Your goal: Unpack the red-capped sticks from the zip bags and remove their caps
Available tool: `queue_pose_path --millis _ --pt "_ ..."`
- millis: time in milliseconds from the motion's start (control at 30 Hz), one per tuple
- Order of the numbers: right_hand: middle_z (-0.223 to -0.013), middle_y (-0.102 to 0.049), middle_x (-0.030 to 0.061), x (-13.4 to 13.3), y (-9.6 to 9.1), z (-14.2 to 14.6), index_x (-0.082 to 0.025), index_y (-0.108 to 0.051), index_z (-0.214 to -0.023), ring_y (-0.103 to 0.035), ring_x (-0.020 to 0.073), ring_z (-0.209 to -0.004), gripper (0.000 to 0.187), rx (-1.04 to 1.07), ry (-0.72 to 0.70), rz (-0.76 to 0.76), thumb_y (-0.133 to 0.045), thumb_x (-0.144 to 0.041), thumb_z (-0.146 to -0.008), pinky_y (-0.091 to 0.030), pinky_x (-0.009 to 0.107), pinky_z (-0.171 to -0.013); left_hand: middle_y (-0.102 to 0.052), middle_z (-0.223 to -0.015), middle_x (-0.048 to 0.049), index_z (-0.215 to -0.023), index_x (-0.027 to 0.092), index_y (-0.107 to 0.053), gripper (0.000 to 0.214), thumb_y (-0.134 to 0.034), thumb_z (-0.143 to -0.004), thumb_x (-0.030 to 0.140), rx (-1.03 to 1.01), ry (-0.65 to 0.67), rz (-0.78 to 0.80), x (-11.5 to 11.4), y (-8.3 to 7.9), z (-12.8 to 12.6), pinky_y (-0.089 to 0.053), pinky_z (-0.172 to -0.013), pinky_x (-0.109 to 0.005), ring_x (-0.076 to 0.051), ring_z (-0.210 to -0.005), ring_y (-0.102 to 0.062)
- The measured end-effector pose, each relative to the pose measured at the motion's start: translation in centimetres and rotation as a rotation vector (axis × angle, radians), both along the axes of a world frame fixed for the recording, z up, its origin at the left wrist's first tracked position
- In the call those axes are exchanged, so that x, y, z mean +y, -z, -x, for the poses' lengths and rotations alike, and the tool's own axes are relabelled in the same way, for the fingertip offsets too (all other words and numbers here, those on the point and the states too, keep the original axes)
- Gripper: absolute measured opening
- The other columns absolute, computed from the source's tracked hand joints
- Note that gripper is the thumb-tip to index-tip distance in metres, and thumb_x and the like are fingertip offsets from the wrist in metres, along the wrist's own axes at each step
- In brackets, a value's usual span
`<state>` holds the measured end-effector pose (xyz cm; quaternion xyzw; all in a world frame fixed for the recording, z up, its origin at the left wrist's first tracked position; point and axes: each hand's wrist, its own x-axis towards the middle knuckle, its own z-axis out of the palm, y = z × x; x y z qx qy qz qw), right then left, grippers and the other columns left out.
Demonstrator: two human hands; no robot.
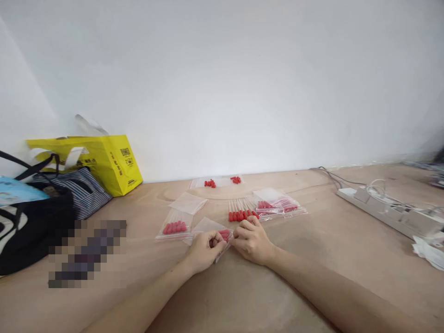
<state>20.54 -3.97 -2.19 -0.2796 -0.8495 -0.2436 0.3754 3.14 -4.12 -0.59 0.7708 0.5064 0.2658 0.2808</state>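
Observation:
Both hands meet at a clear zip bag (207,225) with red-tipped sticks inside, lying low on the table. My left hand (204,251) pinches the bag's near edge. My right hand (252,241) has its fingers closed at the bag's right corner; part of its grip is hidden. Just beyond my right hand lies a row of loose red-tipped sticks (239,215), tips toward me. To the left rests another clear bag (175,226) of red-tipped sticks. Several filled bags (277,203) overlap on the right.
Against the wall lies a clear bag (222,182) with small red pieces. A yellow shopping bag (121,162), striped bag (92,192) and black bag (34,231) stand at left, near a blurred dark object (92,252). At right are a white power strip (385,212) with cables and crumpled tissue (428,252).

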Motion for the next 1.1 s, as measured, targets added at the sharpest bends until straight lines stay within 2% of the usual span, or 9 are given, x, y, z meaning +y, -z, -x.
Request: queue_pose_path --millis 133,233,333,600,800,967,1100 --pt "-0.06 -0.054 -0.0018 0.1 -0.1 0.0 -0.019 -0.057 -0.061 -0.037 0.0113 -0.065 0.021 0.018 -0.059 -0.036 -0.048 -0.014 -0.079 -0.022 0.031 -0.067 -0.053 -0.054 0.0032 -0.063 0.016 -0.056 0.012 -0.048 -0.068 0.023 0.096 0.026 -0.164 -0.4 -0.3 -0.1 -0.032 -0.048 -0.019 -0.009 -0.048 -0.044" --pt "-0.061 -0.054 -0.0013 0.0 -0.1 0.1 -0.018 -0.055 -0.06 -0.036 0.0115 -0.064 0.023 0.018 -0.071 -0.032 -0.046 -0.015 -0.08 -0.023 0.03 -0.067 -0.055 -0.058 0.0017 -0.062 0.017 -0.056 0.016 -0.047 -0.072 0.025 0.161 0.038 -0.246 -0.6 -0.4 -0.3 -0.033 -0.05 -0.021 -0.01 -0.052 -0.047" --pt "-0.063 -0.054 -0.0005 -0.1 -0.1 0.1 -0.016 -0.054 -0.06 -0.035 0.0116 -0.064 0.022 -0.006 -0.075 -0.041 -0.045 -0.013 -0.079 -0.024 0.03 -0.067 -0.052 -0.055 0.0019 -0.056 0.017 -0.05 0.023 -0.043 -0.075 0.027 0.17 0.008 -0.281 -0.6 -0.1 -0.4 -0.032 -0.05 -0.021 -0.011 -0.051 -0.046" --pt "-0.061 -0.053 -0.0007 -0.1 0.0 0.3 -0.015 -0.053 -0.06 -0.034 0.0106 -0.061 0.025 -0.059 -0.119 -0.079 -0.04 -0.006 -0.079 -0.023 0.031 -0.068 -0.045 -0.053 0.0028 -0.06 0.018 -0.044 0.02 -0.038 -0.077 0.025 0.158 -0.043 -0.348 -1.1 0.8 -0.6 -0.031 -0.049 -0.022 -0.011 -0.05 -0.044" --pt "-0.062 -0.054 -0.0005 0.0 0.0 0.5 -0.014 -0.053 -0.063 -0.035 0.0111 -0.064 0.021 -0.084 -0.13 -0.021 -0.04 -0.006 -0.077 -0.02 0.031 -0.063 -0.045 -0.054 0.002 -0.058 0.019 -0.041 0.019 -0.036 -0.076 0.02 0.23 -0.069 -0.434 -1.4 1.1 -0.9 -0.03 -0.05 -0.024 -0.013 -0.052 -0.044" --pt "-0.064 -0.055 -0.0004 -0.4 -0.2 0.3 -0.016 -0.054 -0.064 -0.037 0.0115 -0.066 0.021 -0.214 -0.129 0.086 -0.041 -0.008 -0.079 -0.018 0.031 -0.061 -0.047 -0.055 0.002 -0.059 0.019 -0.042 0.022 -0.036 -0.079 0.024 0.225 -0.147 -0.414 -1.3 1.0 -0.6 -0.031 -0.048 -0.024 -0.013 -0.051 -0.044" --pt "-0.071 -0.058 -0.0009 -0.7 -0.5 -0.4 -0.019 -0.058 -0.071 -0.039 0.013 -0.071 0.015 -0.17 -0.111 0.265 -0.047 -0.022 -0.081 -0.019 0.032 -0.064 -0.052 -0.06 0.0007 -0.06 0.018 -0.047 0.029 -0.034 -0.084 0.03 0.204 -0.059 -0.4 -1.3 0.0 0.5 -0.039 -0.059 -0.026 -0.014 -0.06 -0.05"
